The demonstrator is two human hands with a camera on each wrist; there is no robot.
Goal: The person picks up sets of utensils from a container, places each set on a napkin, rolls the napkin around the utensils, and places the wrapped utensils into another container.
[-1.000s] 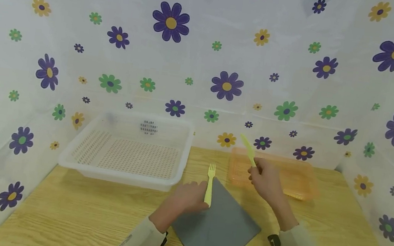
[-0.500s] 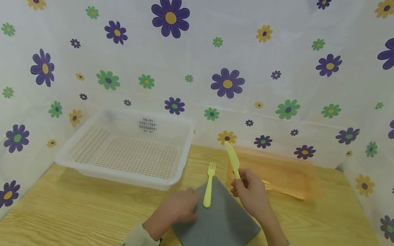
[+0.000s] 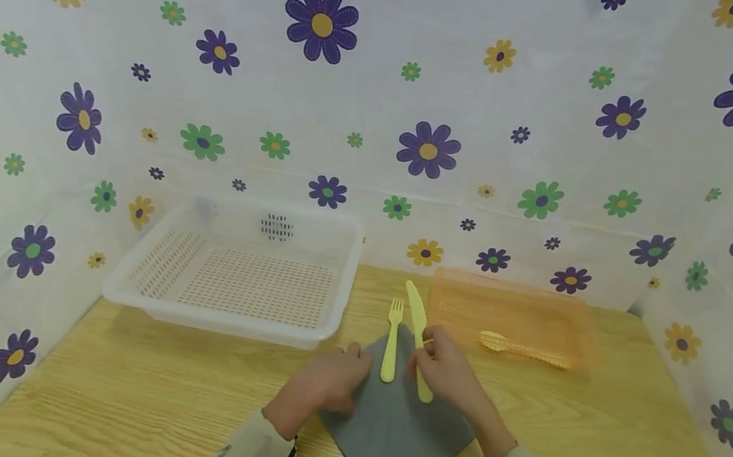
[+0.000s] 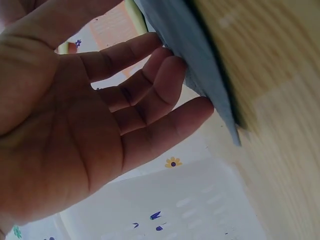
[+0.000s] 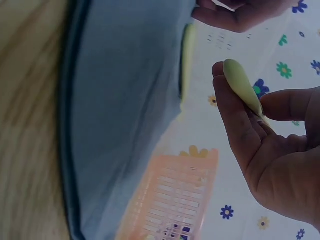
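Observation:
My right hand (image 3: 448,370) pinches a yellow plastic knife (image 3: 419,316) by its handle, thumb on one side and fingers on the other. The blade points away from me, and the knife is held over the right part of a folded grey napkin (image 3: 397,441). To its left, a yellow fork (image 3: 391,344) lies on the napkin, tines past the far corner. My left hand (image 3: 329,378) is at the napkin's left side. In the left wrist view its loosely bent fingertips (image 4: 202,104) touch the cloth, and the palm holds nothing.
A white perforated basket (image 3: 229,322) stands at the back left. At the back right, an orange basket (image 3: 510,298) holds a yellow spoon (image 3: 494,341) and other yellow cutlery. Flower-printed sheeting (image 3: 371,90) rises behind and on both sides of the wooden table (image 3: 178,389).
My right hand has brought the knife from above the orange basket left and toward me, over the napkin beside the fork. My left hand has let go of the fork and shifted slightly left.

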